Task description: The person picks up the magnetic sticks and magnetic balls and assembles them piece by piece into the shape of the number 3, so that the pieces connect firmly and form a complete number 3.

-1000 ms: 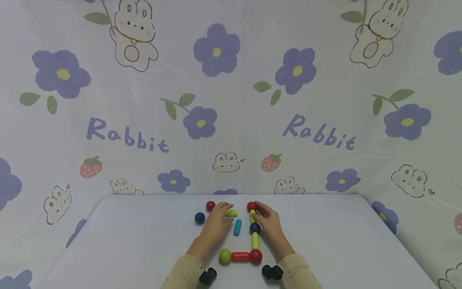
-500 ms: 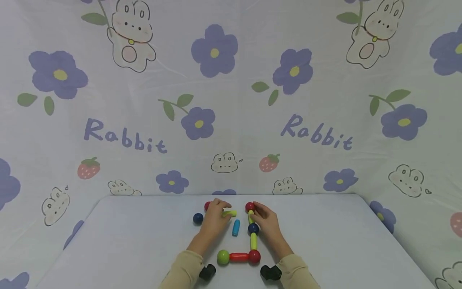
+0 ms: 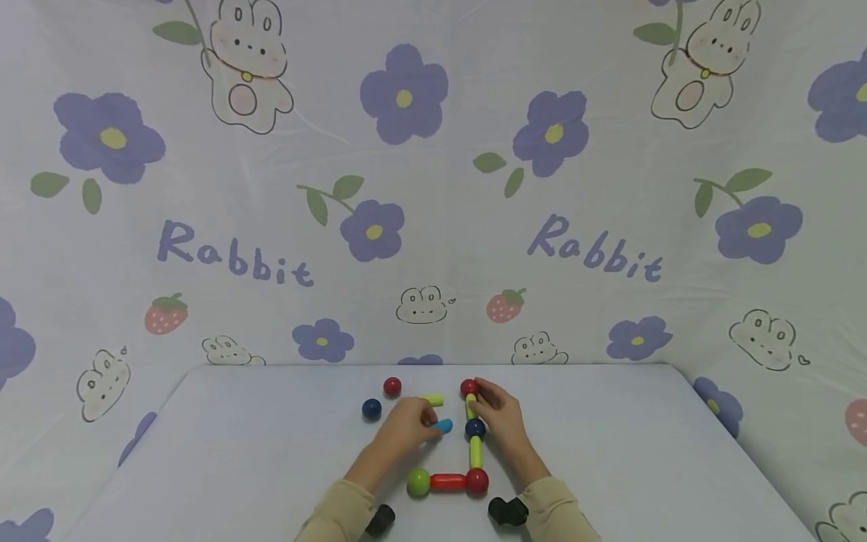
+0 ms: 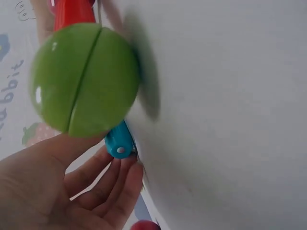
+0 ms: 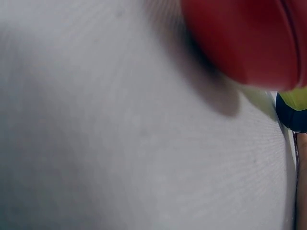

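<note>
On the bench, the right hand held a joined chain, the left hand pinched a blue rod, and a red ball, blue ball and yellow rod lay unjoined.

In the head view, the left hand covers part of the blue stick and part of the loose yellow stick. The right hand hides part of the far yellow stick. The bottom edge crops 2 sleeves. In the left wrist view, the green ball hides the thumb's tip, and the bottom edge cuts the loose red ball. In the right wrist view, the near red ball, blurred, runs past 2 edges, and the right edge crops the dark blue ball.
</note>
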`<state>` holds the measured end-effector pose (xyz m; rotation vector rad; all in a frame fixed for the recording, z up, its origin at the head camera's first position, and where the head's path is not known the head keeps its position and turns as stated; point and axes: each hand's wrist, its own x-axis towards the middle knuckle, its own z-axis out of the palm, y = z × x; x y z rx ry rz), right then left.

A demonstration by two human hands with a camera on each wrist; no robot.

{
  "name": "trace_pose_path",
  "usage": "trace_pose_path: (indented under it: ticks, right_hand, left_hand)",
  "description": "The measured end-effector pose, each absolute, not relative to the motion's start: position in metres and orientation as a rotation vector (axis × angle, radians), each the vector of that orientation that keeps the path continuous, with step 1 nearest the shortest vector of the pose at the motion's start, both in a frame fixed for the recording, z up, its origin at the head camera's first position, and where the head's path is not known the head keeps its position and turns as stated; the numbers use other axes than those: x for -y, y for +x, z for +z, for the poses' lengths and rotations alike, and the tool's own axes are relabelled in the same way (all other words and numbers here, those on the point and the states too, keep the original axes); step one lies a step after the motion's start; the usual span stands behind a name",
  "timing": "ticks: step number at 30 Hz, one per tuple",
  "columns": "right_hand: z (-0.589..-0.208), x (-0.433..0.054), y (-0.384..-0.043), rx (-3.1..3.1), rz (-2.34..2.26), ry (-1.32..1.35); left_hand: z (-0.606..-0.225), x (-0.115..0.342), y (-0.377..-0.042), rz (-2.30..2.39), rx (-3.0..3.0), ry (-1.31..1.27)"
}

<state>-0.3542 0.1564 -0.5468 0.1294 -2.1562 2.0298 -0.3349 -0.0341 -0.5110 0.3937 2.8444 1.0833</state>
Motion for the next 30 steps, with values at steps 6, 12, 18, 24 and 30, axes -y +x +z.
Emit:
trace_pose_path:
  ticks: [6, 12, 18, 24, 30]
  right_hand:
    - [-0.547, -0.157, -0.354, 2.166, 2.007, 0.117]
    - [-0.549, -0.157, -0.356, 2.175, 2.001, 0.098]
    - [-0.548, -0.156, -0.356, 2.177, 2.011, 0.066]
    - [-0.546, -0.155, -0.354, 2.175, 2.016, 0.060]
    - [-0.544, -0.155, -0.353, 2.166, 2.034, 0.070]
  left_hand:
    - [-0.518, 0.051, -0.334, 1.277, -2.775, 0.482]
    - [-0.518, 0.069, -0.329, 1.375, -2.741, 0.519]
    - [-0.517, 0.082, -0.322, 1.342, -2.794, 0.557]
    - [-0.512, 0.085, -0.320, 1.299, -2.846, 0.555]
    - [-0.506, 0.073, -0.328, 1.503, -2.854, 0.438]
